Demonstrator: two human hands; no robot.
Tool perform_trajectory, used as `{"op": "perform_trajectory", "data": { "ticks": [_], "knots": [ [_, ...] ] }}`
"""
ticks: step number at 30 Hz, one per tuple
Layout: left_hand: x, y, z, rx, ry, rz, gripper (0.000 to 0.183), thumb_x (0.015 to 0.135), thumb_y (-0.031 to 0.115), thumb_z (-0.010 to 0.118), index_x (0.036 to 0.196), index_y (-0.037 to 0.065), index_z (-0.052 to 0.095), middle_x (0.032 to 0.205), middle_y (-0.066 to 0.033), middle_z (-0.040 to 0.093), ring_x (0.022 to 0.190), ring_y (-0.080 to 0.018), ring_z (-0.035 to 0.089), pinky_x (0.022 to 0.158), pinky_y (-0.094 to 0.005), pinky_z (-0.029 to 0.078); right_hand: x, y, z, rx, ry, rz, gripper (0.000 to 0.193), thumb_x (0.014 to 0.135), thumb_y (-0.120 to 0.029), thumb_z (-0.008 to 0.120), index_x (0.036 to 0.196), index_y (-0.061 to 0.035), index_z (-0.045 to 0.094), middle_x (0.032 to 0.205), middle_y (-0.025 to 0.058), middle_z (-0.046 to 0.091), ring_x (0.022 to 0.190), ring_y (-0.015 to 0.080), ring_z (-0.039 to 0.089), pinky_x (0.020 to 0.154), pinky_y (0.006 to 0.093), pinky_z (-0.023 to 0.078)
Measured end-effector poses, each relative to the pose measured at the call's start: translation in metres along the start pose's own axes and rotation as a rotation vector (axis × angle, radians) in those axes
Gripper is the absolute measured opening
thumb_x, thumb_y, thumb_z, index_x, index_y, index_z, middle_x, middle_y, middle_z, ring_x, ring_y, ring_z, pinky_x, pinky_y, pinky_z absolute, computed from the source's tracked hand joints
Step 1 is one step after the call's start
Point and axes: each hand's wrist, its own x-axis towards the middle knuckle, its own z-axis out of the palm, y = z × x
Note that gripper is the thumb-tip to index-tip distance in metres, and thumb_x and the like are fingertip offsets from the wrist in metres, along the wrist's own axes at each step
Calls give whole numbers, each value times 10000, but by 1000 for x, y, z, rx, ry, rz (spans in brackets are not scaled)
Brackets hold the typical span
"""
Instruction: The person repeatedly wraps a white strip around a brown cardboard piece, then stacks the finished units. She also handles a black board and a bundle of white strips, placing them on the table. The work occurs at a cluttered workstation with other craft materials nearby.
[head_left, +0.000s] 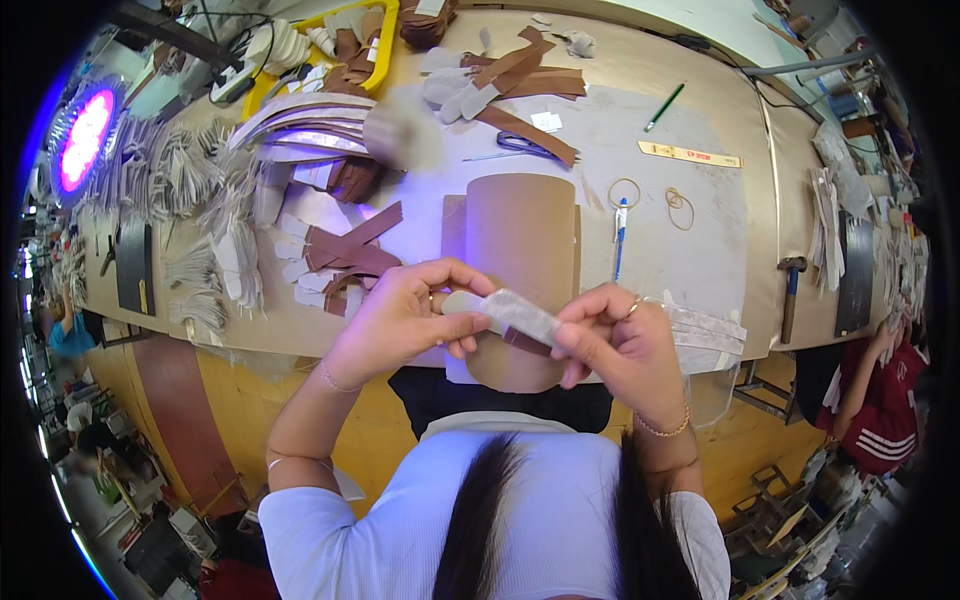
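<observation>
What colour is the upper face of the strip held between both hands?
The strip is pale greyish white there, best seen in the head view.

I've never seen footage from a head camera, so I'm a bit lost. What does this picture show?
There is no machine here: these are a person's own bare hands. The one picture comes from a wide fisheye camera worn on the head and looking down, so straight edges bend near the rim. The left hand and right hand hold a pale strip between them, above a curved brown board. On the table are piled brown strips, a pen, a ruler and a hammer, with a yellow tray toward the far left.
</observation>
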Motion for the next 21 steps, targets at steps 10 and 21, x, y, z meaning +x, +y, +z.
{"op": "perform_trajectory", "data": {
  "ticks": [10,21],
  "knots": [
    [-14,-35,4,-295,48,25,254,939,73,529,1120,-99,578,917,-207,661,743,-234,676,682,-339,585,4,7,19,-260,-97,87,114,852,-62,677,826,31,616,659,45,618,544,55,573,468,185,466],
    [-21,-34,0,-303,16,85,346,994,158,437,1156,-118,571,949,-219,652,818,-243,675,751,-344,573,12,6,30,-396,-46,118,110,846,-62,681,836,36,634,628,31,612,526,38,553,443,174,440]
  ]
}}
